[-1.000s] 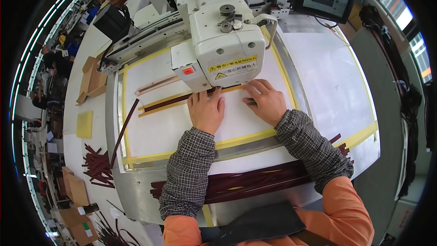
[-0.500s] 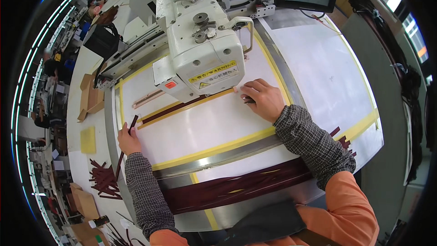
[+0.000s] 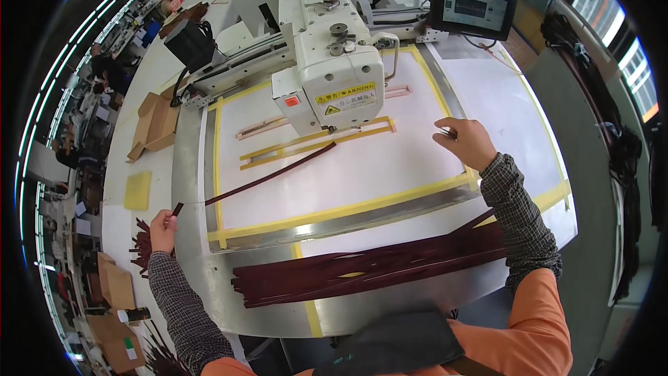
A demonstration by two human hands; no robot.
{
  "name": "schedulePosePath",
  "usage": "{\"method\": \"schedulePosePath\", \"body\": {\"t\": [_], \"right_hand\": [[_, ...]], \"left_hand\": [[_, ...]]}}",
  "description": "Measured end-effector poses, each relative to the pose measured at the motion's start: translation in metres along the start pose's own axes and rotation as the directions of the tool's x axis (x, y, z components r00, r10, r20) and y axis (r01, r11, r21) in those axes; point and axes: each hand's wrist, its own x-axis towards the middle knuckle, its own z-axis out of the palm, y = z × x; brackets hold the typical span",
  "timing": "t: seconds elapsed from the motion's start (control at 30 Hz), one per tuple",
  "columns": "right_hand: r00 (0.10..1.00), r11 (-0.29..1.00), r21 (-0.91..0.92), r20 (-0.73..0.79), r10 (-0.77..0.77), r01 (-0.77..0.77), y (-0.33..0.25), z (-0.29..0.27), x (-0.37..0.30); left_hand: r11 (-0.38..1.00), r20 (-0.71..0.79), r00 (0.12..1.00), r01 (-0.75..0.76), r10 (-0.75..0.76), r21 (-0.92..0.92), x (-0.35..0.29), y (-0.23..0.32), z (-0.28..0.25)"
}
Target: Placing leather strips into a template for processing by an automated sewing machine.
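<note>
My left hand [image 3: 163,230], beyond the plate's left edge, is closed on a short dark maroon strip [image 3: 178,209]. A fine thread runs from that piece to a long maroon strip [image 3: 271,174], lying slantwise over the white plate [image 3: 348,174]. The long strip's far end lies below the head of the white sewing machine [image 3: 339,76], beside a slot framed by yellow guide bars [image 3: 278,154]. Over the plate's right side, my right hand [image 3: 473,145] is closed round a small metal tool [image 3: 449,133], mostly hidden by the fingers.
A thick bundle of maroon strips [image 3: 369,264] lies along the near metal table edge. More strips [image 3: 142,247] are piled at left, near a yellow pad [image 3: 138,190] and an open cardboard box [image 3: 154,125]. A control screen [image 3: 470,7] stands at back right.
The long strip has come out of the slot between the yellow bars and moved nearer and left. My left hand has drawn back leftward, and my right hand has moved right, away from the machine head.
</note>
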Motion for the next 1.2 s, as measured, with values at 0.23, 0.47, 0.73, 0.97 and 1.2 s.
{"method": "schedulePosePath", "body": {"t": [0.23,0.47,0.73,0.97,1.2], "right_hand": [[0.879,0.755,0.652,0.32,-0.354,0.066,-0.088,0.046,-0.005],[0.759,0.239,0.844,0.537,-0.369,-0.481,-0.241,0.093,-0.034],[0.632,0.45,0.794,0.602,-0.488,-0.409,-0.248,0.12,-0.066],[0.723,0.721,0.678,0.426,-0.544,0.143,-0.245,0.143,-0.077],[0.755,0.662,0.749,0.421,-0.503,0.023,-0.174,0.136,-0.076]], "left_hand": [[0.965,0.004,0.977,-0.211,0.214,-0.153,-0.101,0.173,-0.013],[0.881,0.04,0.88,-0.472,0.473,-0.032,-0.15,0.273,0.007],[0.784,-0.04,0.783,-0.619,0.621,0.049,-0.179,0.25,0.025],[0.763,-0.077,0.805,-0.523,0.589,0.38,-0.175,0.201,0.001],[0.901,-0.415,0.835,-0.2,0.362,0.385,-0.154,0.107,-0.012]]}}
